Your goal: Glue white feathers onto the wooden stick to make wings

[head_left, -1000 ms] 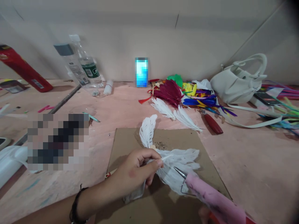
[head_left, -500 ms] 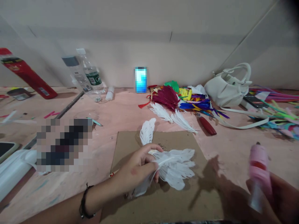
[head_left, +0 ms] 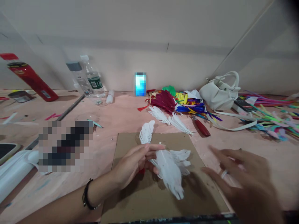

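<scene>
My left hand [head_left: 137, 165] is closed on a bunch of white feathers [head_left: 169, 171], its fingers gripping the narrow end over the cardboard sheet [head_left: 130, 202]. The feathers fan out to the right and toward me. A separate white feather [head_left: 147, 132] lies at the cardboard's far edge, just beyond the left hand. Some red shows beneath the palm, too little to name. To the right of the bunch, my right hand [head_left: 243, 174] is in the air, blurred, with thumb and forefinger apart and nothing seen between them. A small pale band shows at one of its fingers.
Two more white feathers [head_left: 178, 123] lie beside a dark red feather pile [head_left: 164, 101]. Nearby are a red-handled tool [head_left: 202, 127], a white handbag [head_left: 218, 95] and colourful strips [head_left: 277, 121]. Bottles [head_left: 94, 82] and a lit phone [head_left: 140, 84] stand at the back.
The pink glue gun has gone from my right hand and from view. That hand has moved left toward the feathers. In my left hand the bunch has turned, its broad end now pointing toward me.
</scene>
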Available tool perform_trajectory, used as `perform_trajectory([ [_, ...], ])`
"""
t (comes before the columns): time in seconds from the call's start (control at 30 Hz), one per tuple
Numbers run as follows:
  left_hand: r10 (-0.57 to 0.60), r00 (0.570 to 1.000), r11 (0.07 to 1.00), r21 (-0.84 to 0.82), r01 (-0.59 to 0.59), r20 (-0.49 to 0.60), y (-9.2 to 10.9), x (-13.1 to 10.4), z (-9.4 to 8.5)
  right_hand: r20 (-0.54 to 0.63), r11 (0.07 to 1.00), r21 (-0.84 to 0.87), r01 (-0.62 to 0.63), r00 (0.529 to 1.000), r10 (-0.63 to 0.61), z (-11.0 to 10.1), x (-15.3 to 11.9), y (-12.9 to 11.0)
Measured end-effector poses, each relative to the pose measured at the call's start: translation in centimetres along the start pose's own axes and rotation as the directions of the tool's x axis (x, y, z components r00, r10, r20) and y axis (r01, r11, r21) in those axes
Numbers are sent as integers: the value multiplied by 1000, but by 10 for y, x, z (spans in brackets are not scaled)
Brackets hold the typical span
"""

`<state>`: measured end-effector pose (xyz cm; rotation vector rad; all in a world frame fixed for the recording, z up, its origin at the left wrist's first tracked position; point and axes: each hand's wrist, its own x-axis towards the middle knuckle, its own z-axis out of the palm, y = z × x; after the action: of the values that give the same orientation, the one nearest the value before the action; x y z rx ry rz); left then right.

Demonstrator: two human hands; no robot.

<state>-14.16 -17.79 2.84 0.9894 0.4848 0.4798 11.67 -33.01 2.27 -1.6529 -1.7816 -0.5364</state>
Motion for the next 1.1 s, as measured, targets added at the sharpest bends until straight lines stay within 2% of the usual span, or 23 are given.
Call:
perform_trajectory([
  [0.07,15,998,1000,-23,-14,61,0,-1,0,15,980,86,178,984,-180,15,24,-28],
  [0.17,30,991,999,-14,-29,127,1,-2,-2,16,917,256,306,947,-320,34,54,-55],
  [0.23,55,993,996,60,-62,108,2,-1,-5,-21,878,338,340,935,-354,41,72,-58],
  [0.3,129,992,951,282,-128,13,6,0,-9,-43,856,382,349,932,-361,44,90,-52],
  [0.33,207,977,877,452,-164,-46,8,0,-11,-25,851,406,334,935,-354,45,99,-47],
  [0.37,303,949,749,638,-179,-90,10,1,-13,5,848,433,306,940,-342,46,108,-41],
  [0.43,464,881,381,918,-110,-87,15,2,-15,108,867,468,169,963,-246,47,125,-29],
  [0.47,492,869,211,976,-52,-60,17,2,-16,156,883,464,67,975,-156,49,132,-23],
  [0.5,479,877,83,997,-5,-36,19,2,-17,203,889,456,-48,978,-52,51,137,-18],
  [0.53,437,899,1,1000,22,-20,20,1,-17,247,874,461,-157,968,44,54,141,-13],
  [0.57,388,922,-41,999,30,-12,21,1,-18,296,840,477,-258,947,123,58,144,-9],
  [0.63,314,949,-47,999,10,5,21,0,-19,398,722,553,-416,893,209,65,144,-2],
  [0.7,284,959,-7,1000,-24,25,18,0,-21,501,570,626,-533,834,231,73,140,3],
  [0.77,278,960,47,998,-40,25,14,1,-25,573,435,661,-612,785,235,78,135,6],
  [0.83,288,958,96,995,-29,0,10,2,-30,602,351,680,-643,764,234,80,132,7],
  [0.93,295,952,228,974,10,-79,8,6,-34,584,318,709,-629,777,235,77,131,4],
  [1.03,224,965,430,902,31,-139,13,10,-33,532,399,709,-582,812,239,72,131,-2],
  [1.1,147,980,506,861,41,-133,18,10,-29,509,467,692,-551,831,226,71,130,-5],
])
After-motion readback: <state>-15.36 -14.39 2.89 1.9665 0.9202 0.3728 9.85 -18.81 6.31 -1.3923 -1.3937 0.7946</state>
